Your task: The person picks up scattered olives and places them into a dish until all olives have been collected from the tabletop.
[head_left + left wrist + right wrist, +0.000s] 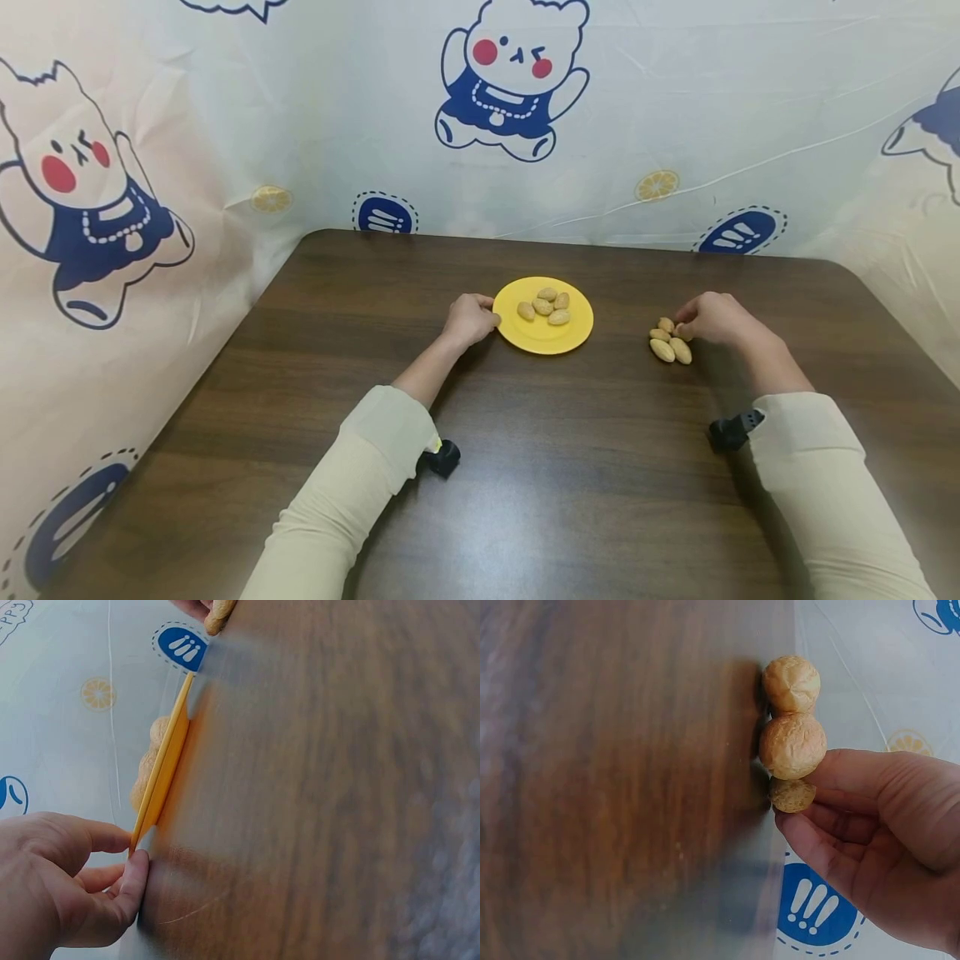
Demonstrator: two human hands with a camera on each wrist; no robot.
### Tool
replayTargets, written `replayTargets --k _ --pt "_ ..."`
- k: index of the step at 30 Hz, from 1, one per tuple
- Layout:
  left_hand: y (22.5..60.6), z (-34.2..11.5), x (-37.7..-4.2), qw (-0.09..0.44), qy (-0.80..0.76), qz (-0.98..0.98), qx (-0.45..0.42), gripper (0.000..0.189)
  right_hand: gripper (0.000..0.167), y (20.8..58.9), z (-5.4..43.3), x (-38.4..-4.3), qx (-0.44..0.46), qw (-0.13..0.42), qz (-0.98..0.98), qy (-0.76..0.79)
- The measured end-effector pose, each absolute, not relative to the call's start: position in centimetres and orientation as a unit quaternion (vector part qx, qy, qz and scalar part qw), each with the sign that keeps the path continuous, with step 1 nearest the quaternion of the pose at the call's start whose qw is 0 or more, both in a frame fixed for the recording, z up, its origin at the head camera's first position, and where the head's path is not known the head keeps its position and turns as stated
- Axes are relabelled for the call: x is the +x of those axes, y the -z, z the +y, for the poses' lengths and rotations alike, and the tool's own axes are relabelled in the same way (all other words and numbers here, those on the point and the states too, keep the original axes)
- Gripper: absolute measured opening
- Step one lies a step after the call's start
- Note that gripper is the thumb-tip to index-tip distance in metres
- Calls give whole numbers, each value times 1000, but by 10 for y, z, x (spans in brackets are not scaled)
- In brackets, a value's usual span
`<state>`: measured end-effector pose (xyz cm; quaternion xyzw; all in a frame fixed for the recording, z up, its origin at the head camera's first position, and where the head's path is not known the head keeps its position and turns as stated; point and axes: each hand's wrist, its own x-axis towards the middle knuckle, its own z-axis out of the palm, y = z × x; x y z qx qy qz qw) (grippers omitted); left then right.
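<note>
In the head view a round yellow plate (536,340) lies on the table and bears several tan, oval, nut-like pieces (558,317). My left hand (471,321) pinches the plate's left rim between thumb and fingers, seen closer as a thin yellow edge (166,769) in the left wrist view. To the right of the plate sits a small cluster of similar nut-like pieces (662,350). My right hand (718,320) reaches in from the cluster's right side. In the right wrist view its thumb and fingertips pinch a small brownish nut-like piece (792,796), with two larger pieces (792,746) beside it.
The brown wooden table (525,483) stands against a pale patterned cloth backdrop (337,108). A small black camera (444,458) sits at the left sleeve and another black camera (729,433) at the right. Bare table lies between plate and cluster.
</note>
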<state>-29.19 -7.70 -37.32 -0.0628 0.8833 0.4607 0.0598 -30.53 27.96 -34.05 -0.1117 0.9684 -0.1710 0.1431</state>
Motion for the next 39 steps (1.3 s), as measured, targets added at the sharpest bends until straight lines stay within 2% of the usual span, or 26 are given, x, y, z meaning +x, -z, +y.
replayTargets --k 19,39 --pt "374 -79 -293 61 -460 884 -64 35 29 336 279 -305 -107 127 968 189" --pt "374 -79 -292 61 -459 884 -61 36 29 336 269 -306 -122 53 969 208"
